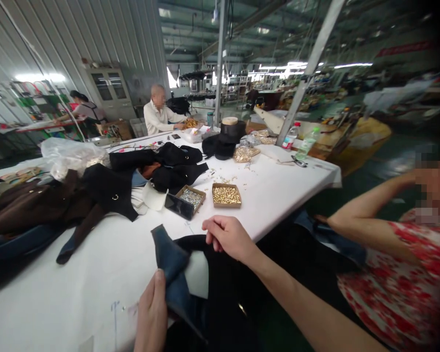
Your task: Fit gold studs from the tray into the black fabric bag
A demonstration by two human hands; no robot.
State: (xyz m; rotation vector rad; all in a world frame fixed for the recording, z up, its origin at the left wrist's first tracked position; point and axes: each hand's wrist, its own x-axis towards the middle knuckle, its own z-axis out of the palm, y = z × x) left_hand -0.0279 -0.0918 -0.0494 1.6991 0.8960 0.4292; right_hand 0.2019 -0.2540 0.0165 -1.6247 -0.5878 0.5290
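Observation:
My left hand (152, 313) pinches a blue denim strap (170, 266) of a dark garment (223, 293) at the near edge of the white table (95, 274). My right hand (227, 237) is curled shut on the garment's black edge, just above the strap. Beyond my right hand stand a small box of gold studs (226, 195) and a small box of silver studs (191, 197), with a dark phone (178, 206) leaning by the silver one.
Dark and brown garments (58, 205) pile up on the left, black ones (168, 166) in the middle. A person in a red floral top (399, 274) sits at my right. Another person in white (159, 117) works at the far end. Bottles (291, 136) stand near a metal post.

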